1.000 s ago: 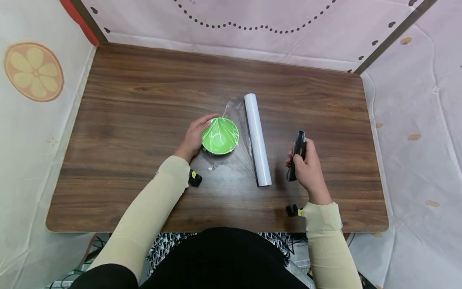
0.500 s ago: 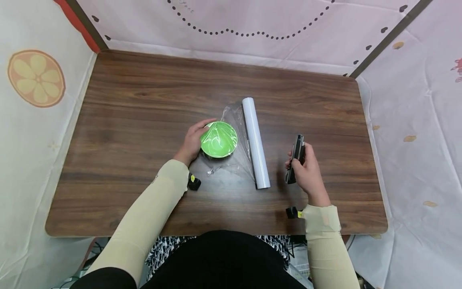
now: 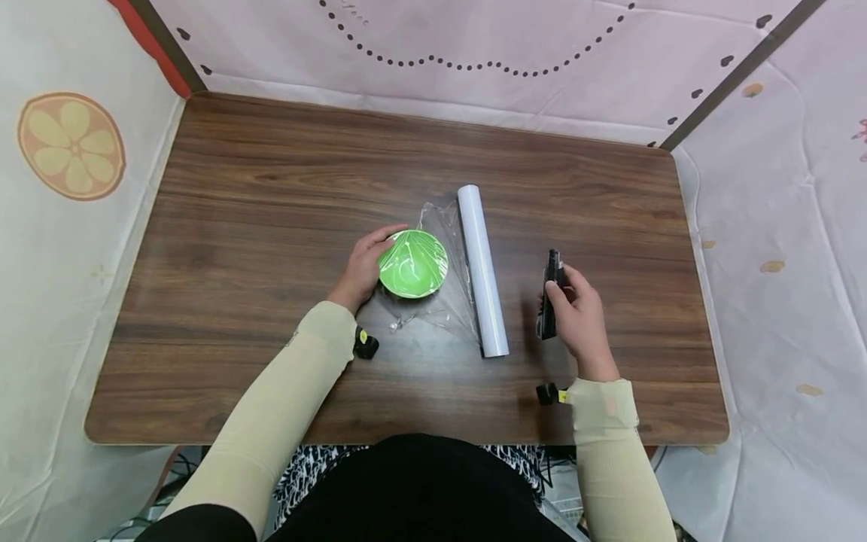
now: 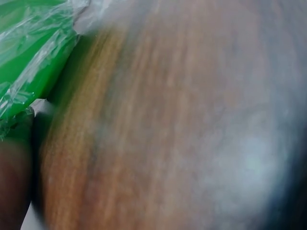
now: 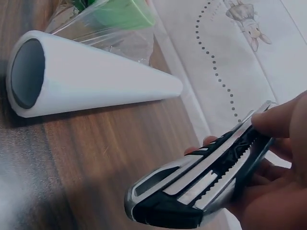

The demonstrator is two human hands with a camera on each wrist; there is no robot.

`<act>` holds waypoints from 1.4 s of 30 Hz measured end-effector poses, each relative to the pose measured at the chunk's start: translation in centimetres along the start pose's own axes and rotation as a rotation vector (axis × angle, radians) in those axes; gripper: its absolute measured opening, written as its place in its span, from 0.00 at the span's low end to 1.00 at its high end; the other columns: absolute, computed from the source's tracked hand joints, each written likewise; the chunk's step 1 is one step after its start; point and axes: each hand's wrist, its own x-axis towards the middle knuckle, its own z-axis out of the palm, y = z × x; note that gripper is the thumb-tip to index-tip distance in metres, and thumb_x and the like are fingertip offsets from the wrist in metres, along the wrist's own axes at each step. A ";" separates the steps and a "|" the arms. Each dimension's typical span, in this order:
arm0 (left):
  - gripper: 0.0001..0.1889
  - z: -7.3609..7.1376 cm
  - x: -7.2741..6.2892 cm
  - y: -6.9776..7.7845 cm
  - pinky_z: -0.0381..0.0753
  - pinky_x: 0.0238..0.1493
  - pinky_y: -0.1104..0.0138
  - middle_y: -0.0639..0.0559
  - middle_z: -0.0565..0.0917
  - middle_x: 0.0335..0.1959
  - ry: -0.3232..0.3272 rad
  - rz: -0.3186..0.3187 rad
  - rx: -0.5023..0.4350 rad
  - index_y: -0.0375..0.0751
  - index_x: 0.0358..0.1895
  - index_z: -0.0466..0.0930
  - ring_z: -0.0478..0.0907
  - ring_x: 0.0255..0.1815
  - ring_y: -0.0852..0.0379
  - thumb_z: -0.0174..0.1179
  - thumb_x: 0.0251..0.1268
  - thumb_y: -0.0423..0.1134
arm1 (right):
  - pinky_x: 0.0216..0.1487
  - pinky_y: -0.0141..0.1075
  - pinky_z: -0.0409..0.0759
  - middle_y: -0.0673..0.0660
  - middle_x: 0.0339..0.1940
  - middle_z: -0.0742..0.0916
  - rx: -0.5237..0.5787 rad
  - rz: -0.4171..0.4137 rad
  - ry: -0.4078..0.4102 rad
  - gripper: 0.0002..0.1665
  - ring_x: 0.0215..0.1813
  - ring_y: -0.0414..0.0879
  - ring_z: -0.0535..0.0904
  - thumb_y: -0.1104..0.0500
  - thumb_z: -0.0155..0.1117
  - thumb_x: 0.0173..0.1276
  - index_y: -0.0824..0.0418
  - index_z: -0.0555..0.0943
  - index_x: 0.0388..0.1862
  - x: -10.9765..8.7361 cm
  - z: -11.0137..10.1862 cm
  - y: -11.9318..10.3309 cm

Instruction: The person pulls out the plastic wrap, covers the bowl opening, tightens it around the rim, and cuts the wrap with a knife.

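Note:
A green bowl (image 3: 415, 265) sits at the middle of the table with clear plastic wrap (image 3: 443, 312) stretched over its mouth. From the left side my left hand (image 3: 366, 263) holds the bowl, fingers along its far rim; the left wrist view catches only the thumb (image 4: 14, 182) and part of the wrapped bowl (image 4: 29, 57). In my right hand (image 3: 579, 316) is a black and silver utility knife (image 5: 192, 182), gripped above the table with the thumb (image 5: 283, 117) on its slider side. No blade shows.
A white roll (image 3: 483, 271) lies lengthwise between the bowl and my right hand, its hollow near end visible in the right wrist view. Loose wrap spreads from the bowl to this roll. White printed sheets (image 3: 765, 301) border the table (image 3: 271, 188) on three sides.
The far end of the utility knife has swung left as my right fingers shifted on it. My left hand stays on the bowl, and the roll lies as before.

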 end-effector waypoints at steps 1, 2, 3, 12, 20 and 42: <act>0.20 0.0 0.0 0.0 0.60 0.74 0.57 0.35 0.71 0.67 0.000 -0.001 -0.002 0.26 0.63 0.71 0.64 0.72 0.45 0.42 0.73 0.29 | 0.45 0.42 0.82 0.62 0.48 0.83 -0.009 0.006 0.018 0.23 0.44 0.50 0.81 0.50 0.55 0.74 0.52 0.73 0.65 0.2 0.1 0.0; 0.20 0.0 0.0 0.1 0.60 0.74 0.57 0.34 0.71 0.67 -0.001 0.000 -0.007 0.25 0.63 0.71 0.64 0.72 0.45 0.42 0.73 0.29 | 0.46 0.40 0.81 0.60 0.47 0.84 -0.017 0.015 0.035 0.23 0.45 0.48 0.81 0.50 0.57 0.73 0.52 0.74 0.64 0.4 0.1 0.0; 0.20 0.0 -0.1 0.2 0.60 0.74 0.56 0.34 0.71 0.67 -0.002 0.001 -0.009 0.25 0.63 0.70 0.64 0.72 0.45 0.42 0.73 0.29 | 0.46 0.37 0.81 0.59 0.47 0.85 -0.023 0.033 0.050 0.23 0.45 0.46 0.81 0.50 0.60 0.71 0.52 0.75 0.64 0.5 0.1 -0.1; 0.20 -0.1 0.0 0.0 0.59 0.74 0.57 0.35 0.71 0.67 -0.013 -0.008 -0.002 0.26 0.64 0.70 0.64 0.72 0.46 0.42 0.74 0.29 | 0.36 0.27 0.80 0.50 0.36 0.86 -0.003 0.137 0.125 0.20 0.37 0.38 0.82 0.50 0.71 0.62 0.61 0.81 0.47 2.7 -0.5 -0.3; 0.20 -0.4 1.1 -2.5 0.61 0.73 0.58 0.38 0.73 0.67 0.004 0.002 -0.017 0.31 0.64 0.72 0.65 0.71 0.48 0.42 0.74 0.31 | 0.38 0.27 0.83 0.52 0.40 0.83 -0.008 0.216 0.098 0.24 0.37 0.38 0.81 0.49 0.69 0.63 0.61 0.83 0.54 5.0 -1.7 0.7; 0.20 -0.5 1.3 -3.0 0.64 0.70 0.63 0.40 0.75 0.65 0.018 -0.008 -0.035 0.34 0.62 0.75 0.68 0.69 0.53 0.44 0.72 0.31 | 0.43 0.37 0.74 0.61 0.44 0.87 -0.347 0.219 0.075 0.22 0.45 0.50 0.78 0.47 0.63 0.67 0.61 0.84 0.52 7.3 -1.8 3.4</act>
